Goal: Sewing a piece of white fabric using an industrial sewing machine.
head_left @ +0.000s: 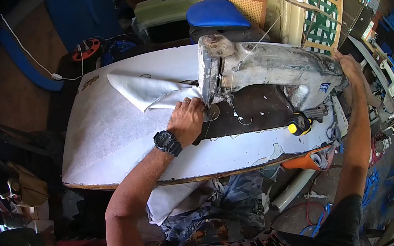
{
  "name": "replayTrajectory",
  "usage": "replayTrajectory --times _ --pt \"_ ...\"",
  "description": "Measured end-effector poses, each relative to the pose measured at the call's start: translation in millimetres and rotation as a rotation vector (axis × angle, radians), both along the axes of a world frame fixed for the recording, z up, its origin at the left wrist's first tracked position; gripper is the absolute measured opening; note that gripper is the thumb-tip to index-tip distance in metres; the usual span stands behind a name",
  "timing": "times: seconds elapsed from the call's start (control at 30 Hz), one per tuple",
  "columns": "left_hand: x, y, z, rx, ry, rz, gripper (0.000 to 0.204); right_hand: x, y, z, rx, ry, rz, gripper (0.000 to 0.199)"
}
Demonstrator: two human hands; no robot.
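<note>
A worn, grey-white sewing machine [269, 66] stands on a white-topped table [110, 144], its needle end toward the left. White fabric [145, 92], partly folded over, runs from the left up to the needle area. My left hand [189, 119], with a black watch on its wrist, has its fingers curled together at the fabric's edge, right beside the needle. Thread hangs in loops from the machine head. At the machine's right end my right hand [347, 64] is wrapped round the handwheel, which it mostly hides.
A black and yellow tape measure [299, 123] and scissors [332, 131] lie at the table's right. Behind stand a blue padded seat [217, 13] and a frame with green webbing [323, 2]. A red cable reel [86, 49] sits at the back left; cables and a roll [293, 191] lie below.
</note>
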State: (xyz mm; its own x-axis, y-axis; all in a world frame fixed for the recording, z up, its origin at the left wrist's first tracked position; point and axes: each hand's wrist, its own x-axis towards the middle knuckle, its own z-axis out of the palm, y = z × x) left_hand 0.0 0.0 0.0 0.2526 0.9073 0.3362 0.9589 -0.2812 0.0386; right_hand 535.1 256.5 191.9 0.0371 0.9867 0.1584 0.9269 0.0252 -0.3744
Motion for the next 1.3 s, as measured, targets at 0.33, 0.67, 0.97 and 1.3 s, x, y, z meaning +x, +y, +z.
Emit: replayTrajectory --times 0.33,0.67,0.97,1.3 --pt "-8 -10 11 0.073 -0.004 -0.046 0.03 35 -43 -19 0.526 0.536 -0.132 0.052" --pt "-14 -11 11 0.087 0.013 -0.063 0.023 22 -41 -99 0.915 0.29 0.107 0.059" --pt "-12 -44 18 0.155 -0.09 -0.161 0.012 32 -21 -48 0.65 0.05 0.23 0.058" --pt "13 -110 23 0.08 -0.434 -0.127 0.012 47 -26 -81 0.827 -0.152 0.086 0.045"
